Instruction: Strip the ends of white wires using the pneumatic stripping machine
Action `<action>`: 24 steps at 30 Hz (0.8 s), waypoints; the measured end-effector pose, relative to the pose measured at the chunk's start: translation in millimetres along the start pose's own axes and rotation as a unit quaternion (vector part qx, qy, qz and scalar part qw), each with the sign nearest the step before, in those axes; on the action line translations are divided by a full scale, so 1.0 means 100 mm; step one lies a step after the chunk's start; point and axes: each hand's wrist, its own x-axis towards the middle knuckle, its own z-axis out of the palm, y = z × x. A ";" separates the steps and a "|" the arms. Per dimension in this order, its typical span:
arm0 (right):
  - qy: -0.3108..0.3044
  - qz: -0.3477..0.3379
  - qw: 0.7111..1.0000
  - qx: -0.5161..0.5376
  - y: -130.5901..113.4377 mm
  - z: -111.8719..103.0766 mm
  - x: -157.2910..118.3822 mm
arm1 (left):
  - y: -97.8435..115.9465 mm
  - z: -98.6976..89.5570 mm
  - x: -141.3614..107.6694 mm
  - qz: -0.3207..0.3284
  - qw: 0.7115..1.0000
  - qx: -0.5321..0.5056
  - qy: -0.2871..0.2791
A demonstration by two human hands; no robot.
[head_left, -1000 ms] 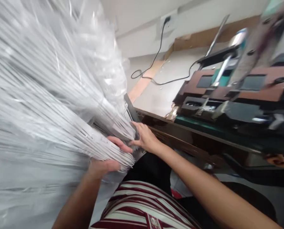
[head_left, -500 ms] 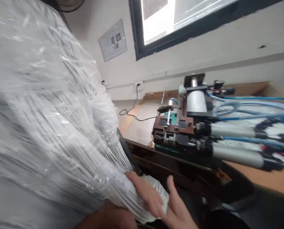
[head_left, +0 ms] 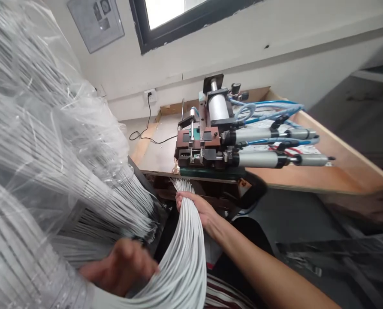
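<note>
Wire bundle (head_left: 189,253) now swung up before pneumatic machine (head_left: 239,137), within reach.
Right hand (head_left: 201,207) grips near tips (head_left: 181,184); left hand (head_left: 123,262) blurred, grip unclear.

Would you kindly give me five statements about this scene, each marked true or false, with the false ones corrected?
1. The right hand grips a bundle of pale cables near its upper end. True.
2. The left hand rests on the machine. False: it is low down, beside the curving part of the bundle, and blurred.
3. The machine stands on the floor. False: it stands on the workbench.
4. A black cord is plugged into the wall outlet. True.
5. The large cable bundles on the person's left are all unwrapped. False: clear plastic covers much of them.
</note>
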 end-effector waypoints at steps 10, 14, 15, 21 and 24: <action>-0.055 -0.027 0.953 -0.295 0.05 0.27 -0.47 | -0.41 0.38 1.13 -0.198 0.934 -0.284 0.090; -0.081 -0.084 0.897 -0.427 -0.02 0.55 -0.73 | 0.01 0.50 1.22 -0.098 0.939 -0.312 0.107; -0.095 -0.108 0.875 -0.462 -0.05 0.61 -0.81 | 0.15 0.53 1.23 -0.081 0.940 -0.314 0.105; -0.142 -0.236 0.785 -0.554 -0.22 0.82 -1.15 | 0.93 0.75 1.33 -0.028 0.945 -0.314 0.083; -0.139 -0.215 0.828 -0.498 -0.22 0.73 -0.93 | 0.93 0.74 1.51 -0.061 0.948 -0.297 0.097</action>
